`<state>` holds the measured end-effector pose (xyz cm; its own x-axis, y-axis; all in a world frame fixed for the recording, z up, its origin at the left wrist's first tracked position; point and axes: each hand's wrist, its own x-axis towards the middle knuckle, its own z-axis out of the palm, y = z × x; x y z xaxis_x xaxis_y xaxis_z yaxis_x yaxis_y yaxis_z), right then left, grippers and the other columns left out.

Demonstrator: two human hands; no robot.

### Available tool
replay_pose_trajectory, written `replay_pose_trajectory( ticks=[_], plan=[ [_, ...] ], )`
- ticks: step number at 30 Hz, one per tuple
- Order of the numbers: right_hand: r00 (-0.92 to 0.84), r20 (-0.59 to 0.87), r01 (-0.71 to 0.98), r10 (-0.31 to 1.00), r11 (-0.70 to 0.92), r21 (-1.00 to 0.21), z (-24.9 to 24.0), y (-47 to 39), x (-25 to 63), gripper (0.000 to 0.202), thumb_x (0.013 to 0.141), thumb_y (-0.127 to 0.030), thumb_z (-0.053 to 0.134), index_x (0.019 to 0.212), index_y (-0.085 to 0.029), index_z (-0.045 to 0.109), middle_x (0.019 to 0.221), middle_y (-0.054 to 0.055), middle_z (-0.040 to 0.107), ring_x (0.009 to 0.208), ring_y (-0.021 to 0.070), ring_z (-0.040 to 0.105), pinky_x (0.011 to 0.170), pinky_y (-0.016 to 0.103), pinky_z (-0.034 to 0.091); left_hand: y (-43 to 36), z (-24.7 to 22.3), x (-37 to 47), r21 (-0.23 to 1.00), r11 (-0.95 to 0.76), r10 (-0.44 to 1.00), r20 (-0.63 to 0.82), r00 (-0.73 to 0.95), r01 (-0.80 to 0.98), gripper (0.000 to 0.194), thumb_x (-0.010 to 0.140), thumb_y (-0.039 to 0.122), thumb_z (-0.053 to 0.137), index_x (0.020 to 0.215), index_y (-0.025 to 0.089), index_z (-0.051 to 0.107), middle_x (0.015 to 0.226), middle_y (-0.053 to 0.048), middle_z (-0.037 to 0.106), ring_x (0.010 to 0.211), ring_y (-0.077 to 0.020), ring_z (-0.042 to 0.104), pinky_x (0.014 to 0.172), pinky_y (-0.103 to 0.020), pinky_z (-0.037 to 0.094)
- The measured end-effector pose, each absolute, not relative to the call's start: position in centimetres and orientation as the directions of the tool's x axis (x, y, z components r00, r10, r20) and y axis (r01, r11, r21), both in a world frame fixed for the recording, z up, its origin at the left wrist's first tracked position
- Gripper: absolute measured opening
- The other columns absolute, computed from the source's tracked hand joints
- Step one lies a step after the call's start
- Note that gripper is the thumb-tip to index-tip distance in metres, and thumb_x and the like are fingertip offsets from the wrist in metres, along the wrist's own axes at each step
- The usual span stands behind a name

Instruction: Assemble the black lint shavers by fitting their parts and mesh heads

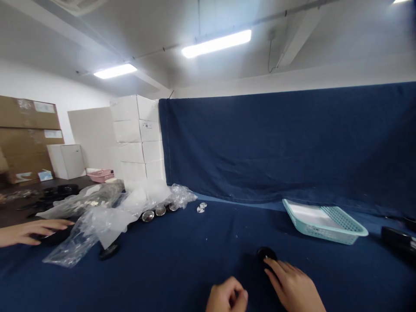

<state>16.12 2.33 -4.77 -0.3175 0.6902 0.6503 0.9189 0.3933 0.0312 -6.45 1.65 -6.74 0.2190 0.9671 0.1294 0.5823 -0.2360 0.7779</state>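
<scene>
Clock read from the wearer, 12 straight ahead. Closest in, at 12: left hand [227,295], fingers curled narrow toward the thumb; cannot tell whether anything sits inside. Just beside it, toward 1: right hand [294,284], fingers reaching forward, tips touching a round black piece [265,252] on the dark blue cloth [195,260]. Piece partly covered by the fingers; cannot tell whether they grip or merely rest on it.

At 10, another black disc [108,251] lies by the edge of crumpled clear plastic [69,249]. Toward 9, a co-worker's hand [35,230] over a dark object, partly hidden.

Farther, at 11: three round pieces with shiny faces [147,216] in a row beside the plastic. Small white scraps [201,208] near 12. At 1 to 2, a pale teal basket [328,234] with a white sheet [313,214] inside; past it, near 2, a black object [398,239].

Beyond: white boxes [128,130] stacked at 11, a blue curtain [286,143] from 12 to 2, brown cartons [26,149] at 10.
</scene>
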Motion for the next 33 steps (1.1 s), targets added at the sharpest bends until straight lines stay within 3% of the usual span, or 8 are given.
replay_pose_trajectory(
  ticks=[3,6,9,12,16,20,27,33],
  plan=[
    [-0.166,0.651,0.942,0.74,0.315,-0.118,-4.5,1.6,16.7,0.037,0.091,-0.041,0.048,0.123,-0.025,0.056,0.106,0.011,0.068,0.095,0.0284,0.066,0.08,0.041,0.052,2.0,-4.7,-7.9,0.869,-0.23,0.973,0.215,0.084,0.437,0.036,0.089,0.046,0.041,0.071,0.02,0.058,0.052,0.003,0.053,0.052,-0.0135,0.053,0.052,-0.021,0.039],
    [-0.045,0.564,0.901,0.824,0.278,-0.334,-4.5,1.5,18.2,0.04,0.091,-0.045,0.047,0.125,-0.026,0.052,0.12,0.01,0.06,0.106,0.0282,0.061,0.085,0.043,0.051,4.5,-2.3,-10.4,0.709,-0.236,0.945,0.327,-0.013,0.665,0.035,0.091,0.04,0.039,0.072,0.02,0.06,0.066,0.0,0.062,0.067,-0.0151,0.06,0.063,-0.022,0.044],
    [0.029,0.438,0.828,0.899,0.224,-0.514,-4.8,2.1,19.3,0.041,0.09,-0.045,0.046,0.126,-0.026,0.051,0.118,0.009,0.06,0.104,0.0264,0.062,0.086,0.042,0.051,8.8,-0.8,-13.6,0.636,-0.149,0.951,0.303,-0.067,0.757,0.02,0.089,0.031,0.046,0.083,0.022,0.063,0.084,-0.001,0.067,0.082,-0.0165,0.063,0.076,-0.024,0.045],
    [0.07,0.372,0.764,0.926,0.19,-0.617,-5.2,2.7,19.8,0.044,0.087,-0.047,0.049,0.125,-0.025,0.053,0.109,0.008,0.063,0.099,0.0247,0.062,0.088,0.042,0.051,13.0,-0.2,-16.2,0.518,-0.024,0.962,0.245,-0.122,0.855,0.011,0.086,0.027,0.057,0.09,0.02,0.063,0.096,-0.005,0.066,0.086,-0.019,0.062,0.08,-0.031,0.047],
    [0.057,0.389,0.724,0.919,0.231,-0.65,-5.3,2.3,19.8,0.046,0.085,-0.044,0.053,0.127,-0.025,0.054,0.105,0.008,0.065,0.096,0.0237,0.062,0.092,0.043,0.049,17.0,0.1,-16.9,0.353,0.032,0.965,0.232,-0.12,0.935,0.032,0.091,0.035,0.056,0.117,0.016,0.055,0.12,-0.009,0.056,0.098,-0.0222,0.059,0.085,-0.044,0.049],
    [0.041,0.42,0.709,0.907,0.27,-0.652,-5.0,1.5,19.3,0.045,0.085,-0.04,0.054,0.127,-0.026,0.054,0.104,0.008,0.064,0.093,0.0233,0.063,0.086,0.041,0.053,20.3,-0.1,-15.5,0.245,0.023,0.969,0.233,-0.082,0.969,0.042,0.092,0.036,0.055,0.13,0.019,0.046,0.132,-0.011,0.048,0.107,-0.0255,0.056,0.089,-0.047,0.048],
    [0.09,0.493,0.647,0.865,0.326,-0.689,-6.3,2.4,18.1,0.045,0.077,-0.036,0.06,0.121,-0.028,0.061,0.094,0.005,0.066,0.08,0.021,0.065,0.071,0.031,0.057,24.8,-0.9,-14.3,0.19,0.067,0.966,0.233,-0.111,0.979,0.035,0.093,0.035,0.054,0.122,0.016,0.052,0.123,-0.01,0.054,0.1,-0.0228,0.059,0.083,-0.043,0.052],
    [0.117,0.499,0.592,0.859,0.343,-0.729,-7.2,2.8,17.1,0.045,0.076,-0.036,0.059,0.12,-0.03,0.06,0.095,0.005,0.063,0.079,0.0205,0.064,0.072,0.03,0.056,24.5,-1.0,-14.7,0.166,0.011,0.96,0.275,-0.057,0.986,0.031,0.094,0.032,0.048,0.121,0.017,0.051,0.121,-0.01,0.055,0.095,-0.0223,0.061,0.081,-0.041,0.051]
  ],
)
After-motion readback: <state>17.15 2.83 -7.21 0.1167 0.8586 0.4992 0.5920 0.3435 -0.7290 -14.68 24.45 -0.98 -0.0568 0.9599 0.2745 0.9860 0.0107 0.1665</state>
